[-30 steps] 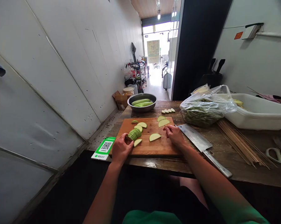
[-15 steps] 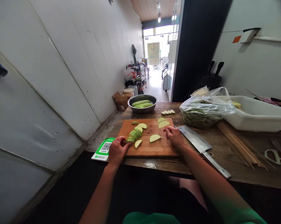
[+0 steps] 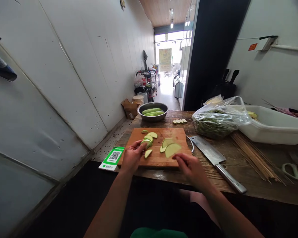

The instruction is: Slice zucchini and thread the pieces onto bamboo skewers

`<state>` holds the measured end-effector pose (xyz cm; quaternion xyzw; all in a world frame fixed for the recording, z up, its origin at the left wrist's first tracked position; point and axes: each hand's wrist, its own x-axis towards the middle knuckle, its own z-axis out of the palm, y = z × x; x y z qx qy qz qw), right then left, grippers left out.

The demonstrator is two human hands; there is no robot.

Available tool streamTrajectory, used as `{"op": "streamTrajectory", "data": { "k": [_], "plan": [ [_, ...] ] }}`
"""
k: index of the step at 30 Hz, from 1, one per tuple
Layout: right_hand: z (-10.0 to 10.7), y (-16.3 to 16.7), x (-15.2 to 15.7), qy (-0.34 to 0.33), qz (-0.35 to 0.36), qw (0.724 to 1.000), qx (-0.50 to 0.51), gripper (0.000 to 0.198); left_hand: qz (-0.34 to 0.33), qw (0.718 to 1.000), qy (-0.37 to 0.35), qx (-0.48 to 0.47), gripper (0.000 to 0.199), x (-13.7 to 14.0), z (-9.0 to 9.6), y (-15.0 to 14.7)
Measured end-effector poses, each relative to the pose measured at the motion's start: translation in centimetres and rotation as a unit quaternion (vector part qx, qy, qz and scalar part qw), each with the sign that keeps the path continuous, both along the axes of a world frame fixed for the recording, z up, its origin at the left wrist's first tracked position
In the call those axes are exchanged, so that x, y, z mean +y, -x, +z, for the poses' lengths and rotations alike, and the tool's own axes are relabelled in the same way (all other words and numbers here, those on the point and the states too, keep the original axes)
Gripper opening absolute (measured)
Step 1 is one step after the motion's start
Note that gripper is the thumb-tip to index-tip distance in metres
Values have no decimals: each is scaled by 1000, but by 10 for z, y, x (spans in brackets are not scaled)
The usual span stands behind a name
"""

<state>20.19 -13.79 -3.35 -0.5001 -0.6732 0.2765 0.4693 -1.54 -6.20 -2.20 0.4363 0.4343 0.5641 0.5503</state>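
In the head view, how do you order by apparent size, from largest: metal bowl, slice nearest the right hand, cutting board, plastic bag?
1. Cutting board
2. Plastic bag
3. Metal bowl
4. Slice, blurred but plainly smallest

This looks to me like a small food shop, from its prep corner. A green QR payment sign (image 3: 113, 157) lies beside the chopping board (image 3: 161, 162), and the wooden table (image 3: 234, 158) also carries a cleaver (image 3: 209, 150), a bundle of skewers (image 3: 255, 155) and a white tub (image 3: 282, 133). Down the narrow aisle (image 3: 165, 94), past a loaded rack (image 3: 153, 82), a poster (image 3: 165, 60) hangs at the bright, street-like front (image 3: 175, 54).
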Motion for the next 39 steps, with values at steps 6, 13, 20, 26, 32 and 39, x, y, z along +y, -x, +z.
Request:
{"op": "streamTrajectory", "data": {
  "k": [6, 13, 20, 26, 32, 39],
  "plan": [
    [-17, -3, -60, 15, -23, 1000, 13, 29, -102, 961, 202, -162, 4, 13, 13, -61],
    [-33, -21, -69, 49, -80, 995, 30, 29, -120, 946, 239, -183, 8, 19, 11, -84],
    [-30, -16, -66, 63, -35, 996, 60, 30, -110, 948, 233, -187, 6, 16, 7, -85],
    [-33, -14, -63, 63, -35, 996, 61, 29, -107, 950, 228, -185, 8, 15, 9, -84],
    [-34, -13, -64, 70, -30, 994, 74, 29, -114, 948, 229, -188, 9, 14, 9, -83],
    [-32, -14, -64, 63, -36, 996, 58, 31, -118, 952, 215, -183, 9, 12, 9, -83]
  ]
}}
